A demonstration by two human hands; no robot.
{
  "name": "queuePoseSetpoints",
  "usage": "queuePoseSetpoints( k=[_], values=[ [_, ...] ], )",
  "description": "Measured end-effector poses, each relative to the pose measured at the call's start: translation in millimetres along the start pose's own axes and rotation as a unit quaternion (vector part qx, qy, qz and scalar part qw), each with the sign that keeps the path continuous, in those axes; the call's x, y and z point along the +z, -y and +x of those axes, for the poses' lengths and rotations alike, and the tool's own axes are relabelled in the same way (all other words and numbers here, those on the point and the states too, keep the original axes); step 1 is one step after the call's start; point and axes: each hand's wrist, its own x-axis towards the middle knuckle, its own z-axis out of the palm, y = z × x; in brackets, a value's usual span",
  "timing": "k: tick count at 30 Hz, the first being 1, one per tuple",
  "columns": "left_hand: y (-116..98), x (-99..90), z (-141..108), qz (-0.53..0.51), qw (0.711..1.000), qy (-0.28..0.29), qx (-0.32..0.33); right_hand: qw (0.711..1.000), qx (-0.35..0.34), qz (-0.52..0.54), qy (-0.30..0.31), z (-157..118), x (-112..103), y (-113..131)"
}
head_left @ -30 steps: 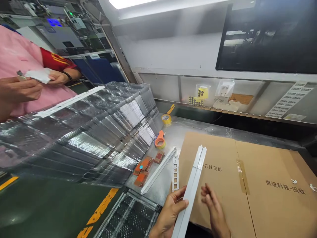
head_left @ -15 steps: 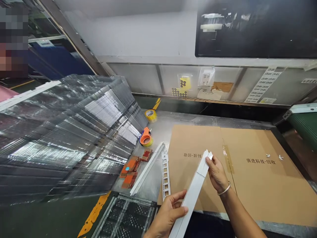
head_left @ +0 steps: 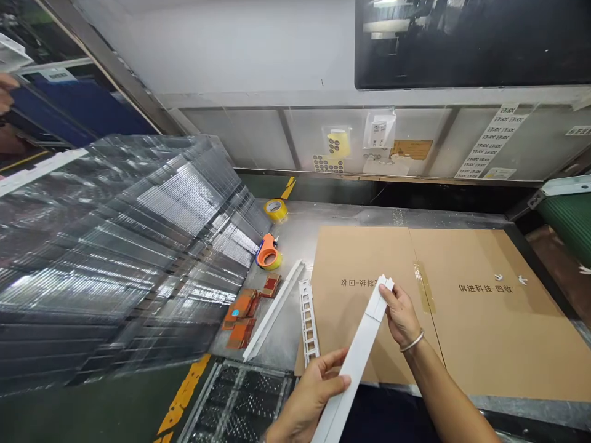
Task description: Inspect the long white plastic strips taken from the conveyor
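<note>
I hold a long white plastic strip (head_left: pixel 359 357) slantwise over the near edge of the flattened cardboard box (head_left: pixel 484 332). My left hand (head_left: pixel 309 397) grips its lower part, thumb across the top. My right hand (head_left: pixel 399 314) pinches the far end between fingertips. Just left of the cardboard lie a white perforated strip (head_left: pixel 308 320) and another white rail (head_left: pixel 274 309), then orange-brown blocks (head_left: pixel 242 314), an orange tape dispenser (head_left: pixel 266 253) and a stack of clear trays (head_left: pixel 115 258).

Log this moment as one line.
left hand: grips white strip near end | right hand: pinches far end | over cardboard sheet
</note>
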Motion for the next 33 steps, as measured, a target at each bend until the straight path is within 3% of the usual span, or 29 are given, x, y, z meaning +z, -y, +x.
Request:
queuePoseSetpoints(
  k=[11,17,23,33],
  values=[
    [1.2,-3.2,7.8,-0.001,1.0,-0.007,0.014,1.0,-0.018,-0.004,-0.003,5.4,7.2,2.4],
    [3.7,-12.6,17.0,-0.03,0.997,-0.006,0.067,0.999,-0.041,0.001,0.035,11.8,31.7,15.1],
    [-10.0,-17.1,14.9,-0.038,0.992,0.011,0.119,0.995,-0.044,0.019,0.083,20.0,64.1,20.8],
    [-17.4,-18.0,7.5,-0.077,0.976,-0.059,0.195,0.988,-0.028,0.018,0.148,23.0,104.8,20.1]
  ],
)
